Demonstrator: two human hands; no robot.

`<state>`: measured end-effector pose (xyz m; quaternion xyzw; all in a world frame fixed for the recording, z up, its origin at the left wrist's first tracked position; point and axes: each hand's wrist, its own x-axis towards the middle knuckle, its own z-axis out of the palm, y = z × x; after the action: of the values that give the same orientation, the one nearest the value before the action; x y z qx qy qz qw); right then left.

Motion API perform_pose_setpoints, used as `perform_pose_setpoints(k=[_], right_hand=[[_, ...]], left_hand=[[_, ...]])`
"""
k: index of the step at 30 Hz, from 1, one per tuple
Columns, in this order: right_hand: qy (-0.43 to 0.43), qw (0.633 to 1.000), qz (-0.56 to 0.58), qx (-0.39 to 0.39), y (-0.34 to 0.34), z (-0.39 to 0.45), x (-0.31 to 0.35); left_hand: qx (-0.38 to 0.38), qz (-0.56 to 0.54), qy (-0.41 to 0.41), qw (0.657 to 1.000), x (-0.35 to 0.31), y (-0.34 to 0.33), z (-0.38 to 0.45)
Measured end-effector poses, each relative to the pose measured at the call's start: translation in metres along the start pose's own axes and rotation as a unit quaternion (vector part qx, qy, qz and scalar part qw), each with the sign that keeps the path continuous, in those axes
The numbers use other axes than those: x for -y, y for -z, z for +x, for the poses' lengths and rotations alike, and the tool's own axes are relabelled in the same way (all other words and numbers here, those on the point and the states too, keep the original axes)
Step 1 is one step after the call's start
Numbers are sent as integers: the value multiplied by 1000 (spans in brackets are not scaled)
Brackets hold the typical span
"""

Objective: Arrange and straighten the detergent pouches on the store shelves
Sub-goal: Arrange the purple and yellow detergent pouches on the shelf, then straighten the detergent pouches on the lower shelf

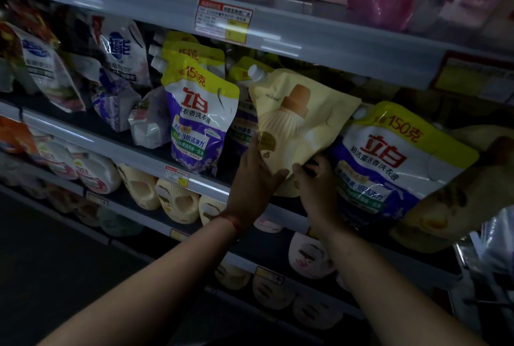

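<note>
Dim aisle: grey metal shelves (319,39) run in tiers, price tags (224,21) clipped along their edges, dark floor (41,248) below.

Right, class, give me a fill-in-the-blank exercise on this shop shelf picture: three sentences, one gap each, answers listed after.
1. Both hands hold the bottom of a pale ______ pouch that shows a bottle with a brown cap.
2. The left hand has a ______ band at its wrist.
3. The purple and white pouch to the left of the held one has a ______ band across its top.

Missing words: yellow; red; yellow
</note>
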<state>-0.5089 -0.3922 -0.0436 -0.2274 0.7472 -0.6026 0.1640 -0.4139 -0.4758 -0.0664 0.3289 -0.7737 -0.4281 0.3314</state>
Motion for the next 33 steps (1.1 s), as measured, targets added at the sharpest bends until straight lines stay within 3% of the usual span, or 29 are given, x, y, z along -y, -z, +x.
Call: perform_pose_setpoints(k=[7,11,13,16,19,22,24,33], right_hand=[[-51,992,12,117,14,-19,18],[10,982,-91,167,19,-36,12],[53,955,-211,199,23,-41,5],[155,885,-388,205,25,-55,-2],[245,854,-402,221,19,-69,-2],[228,809,-444,309,12,-77,10],[211,799,-451,336,8,-83,17],[246,792,-464,310,-56,-141,28]], left_hand=[[39,106,-4,994,13,6,-21],[83,241,-4,967,13,30,-32],[62,299,-34,952,11,44,-44],[51,346,-32,936,7,62,-60],[59,393,-2,918,2,78,-73],[58,417,-1,907,1,92,-90],[58,421,7,905,1,100,-101],[73,456,0,887,31,167,-120]])
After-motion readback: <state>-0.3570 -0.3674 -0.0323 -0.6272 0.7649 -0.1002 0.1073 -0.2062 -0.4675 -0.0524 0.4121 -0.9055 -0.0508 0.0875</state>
